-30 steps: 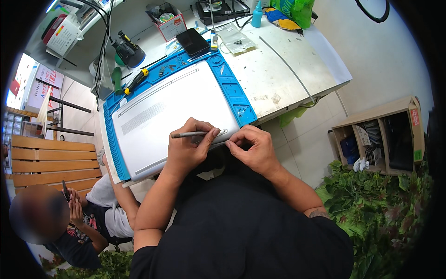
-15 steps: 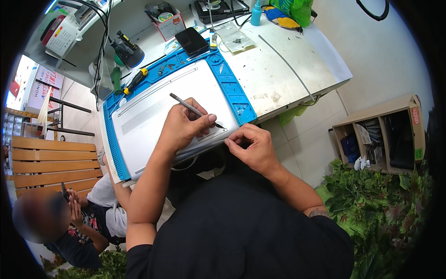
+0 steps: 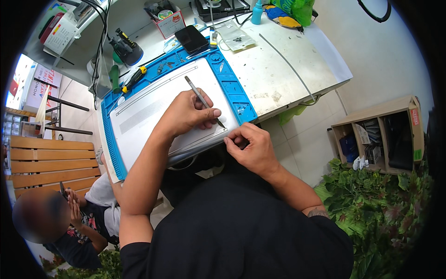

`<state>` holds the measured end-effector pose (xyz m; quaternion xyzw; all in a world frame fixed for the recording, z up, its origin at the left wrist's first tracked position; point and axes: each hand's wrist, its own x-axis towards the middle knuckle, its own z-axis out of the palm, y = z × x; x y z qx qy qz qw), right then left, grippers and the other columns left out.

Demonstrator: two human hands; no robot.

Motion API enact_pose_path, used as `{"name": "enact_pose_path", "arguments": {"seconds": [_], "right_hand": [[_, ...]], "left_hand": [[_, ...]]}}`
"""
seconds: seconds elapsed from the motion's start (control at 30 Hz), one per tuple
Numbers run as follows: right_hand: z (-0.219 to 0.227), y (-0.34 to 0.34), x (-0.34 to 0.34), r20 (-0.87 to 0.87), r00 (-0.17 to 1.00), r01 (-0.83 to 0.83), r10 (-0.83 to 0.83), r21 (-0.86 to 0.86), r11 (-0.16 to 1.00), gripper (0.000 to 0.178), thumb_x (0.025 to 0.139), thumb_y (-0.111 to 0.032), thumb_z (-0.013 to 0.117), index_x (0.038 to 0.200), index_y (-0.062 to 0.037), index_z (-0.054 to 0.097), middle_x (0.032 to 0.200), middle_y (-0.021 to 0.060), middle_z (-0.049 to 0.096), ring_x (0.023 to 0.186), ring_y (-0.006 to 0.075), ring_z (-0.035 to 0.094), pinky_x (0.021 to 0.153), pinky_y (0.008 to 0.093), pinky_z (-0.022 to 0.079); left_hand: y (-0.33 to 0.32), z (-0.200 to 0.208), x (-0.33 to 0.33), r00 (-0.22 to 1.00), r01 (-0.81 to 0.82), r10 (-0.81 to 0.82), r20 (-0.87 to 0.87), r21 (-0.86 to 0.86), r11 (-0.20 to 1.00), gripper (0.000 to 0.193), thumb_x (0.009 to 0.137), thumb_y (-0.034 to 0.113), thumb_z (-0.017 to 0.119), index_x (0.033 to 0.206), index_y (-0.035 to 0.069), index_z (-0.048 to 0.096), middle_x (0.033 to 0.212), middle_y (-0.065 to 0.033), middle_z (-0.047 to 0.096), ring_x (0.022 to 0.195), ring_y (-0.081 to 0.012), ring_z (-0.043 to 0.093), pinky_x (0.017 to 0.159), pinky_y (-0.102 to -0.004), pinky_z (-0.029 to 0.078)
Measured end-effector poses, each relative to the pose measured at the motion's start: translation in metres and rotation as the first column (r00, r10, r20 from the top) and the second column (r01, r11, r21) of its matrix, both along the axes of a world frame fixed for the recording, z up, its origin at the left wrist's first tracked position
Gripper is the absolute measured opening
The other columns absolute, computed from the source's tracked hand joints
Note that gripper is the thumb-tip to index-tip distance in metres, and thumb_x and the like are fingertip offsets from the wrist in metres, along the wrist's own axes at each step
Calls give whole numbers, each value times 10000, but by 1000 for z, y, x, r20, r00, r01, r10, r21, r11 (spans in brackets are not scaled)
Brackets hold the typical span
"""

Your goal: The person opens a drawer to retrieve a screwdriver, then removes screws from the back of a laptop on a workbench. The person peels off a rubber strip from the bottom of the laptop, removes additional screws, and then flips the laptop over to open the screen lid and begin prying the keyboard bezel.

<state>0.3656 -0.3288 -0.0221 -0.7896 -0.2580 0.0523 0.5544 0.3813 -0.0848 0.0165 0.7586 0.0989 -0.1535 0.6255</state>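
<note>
1. White and scuffed, the desk (image 3: pixel 288 69) stands against a tiled floor, with a wooden slatted bench (image 3: pixel 42 158) to the left and an open cardboard box of small packets (image 3: pixel 385 135) down to the right beside green plants.
2. On the desk lies a blue silicone work mat (image 3: pixel 234 90), and on the mat a silver laptop turned bottom-up (image 3: pixel 158 109), its near edge overhanging toward the person.
3. The left hand (image 3: pixel 188 114) is closed in a pen grip around a thin metal prying tool (image 3: pixel 200 98), whose tip points at the laptop's near right edge.
4. The right hand (image 3: pixel 253 149) is curled at that same corner, fingertips pinched against the edge; whether it holds a small part or only steadies the case cannot be told from this view.
5. Judged from this, the step in hand is working the tool tip into the seam of the base cover at the near right corner.
6. The next move probably calls for a shallow angle and light leverage, with the right hand bracing the case so that the tool does not slip.
7. A yellow-and-black screwdriver (image 3: pixel 134 78) and a black phone (image 3: pixel 191 39) lie at the far side, untouched.
8. Another person sits low at the left, holding a phone.
</note>
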Motion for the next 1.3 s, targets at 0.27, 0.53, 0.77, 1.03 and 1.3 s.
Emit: {"name": "enact_pose_path", "arguments": {"seconds": [0.27,0.53,0.77,1.03,1.3], "right_hand": [[-1,5,1,7,1000,24,-24,-20,1000,175,933,-118,828,863,0,719,802,101,688,651,210,682,605,332,562],[5,11,3,56,995,78,-77,-20,997,86,938,-65,811,968,-5,757,811,111,685,637,229,677,599,345,551],[15,13,13,200,980,9,18,-132,991,74,922,-29,795,992,-43,774,900,96,666,763,310,696,701,408,563],[15,13,13,324,943,-11,82,-215,977,59,930,-42,773,948,-51,718,936,94,651,837,325,703,744,431,574],[5,14,8,360,923,-12,137,-330,944,78,986,-39,701,1037,-37,642,1048,135,612,949,355,678,752,443,571]], "left_hand": [[7,0,12,993,121,-121,11,-20,992,316,924,161,897,994,-2,636,838,-116,772,704,-158,761,602,-265,598],[10,-3,18,978,206,-206,31,-25,978,291,948,164,882,990,31,627,849,-105,781,715,-146,757,617,-258,588],[13,-8,21,971,235,-232,47,-51,971,288,946,156,883,993,31,628,839,-79,770,722,-146,759,616,-256,583],[16,-13,22,968,251,-246,51,-116,961,283,949,150,880,998,32,627,836,-50,749,729,-138,751,629,-257,580],[16,-8,22,963,270,-269,29,-102,957,282,951,141,875,1001,24,624,846,-58,750,732,-133,747,631,-259,583]]}}
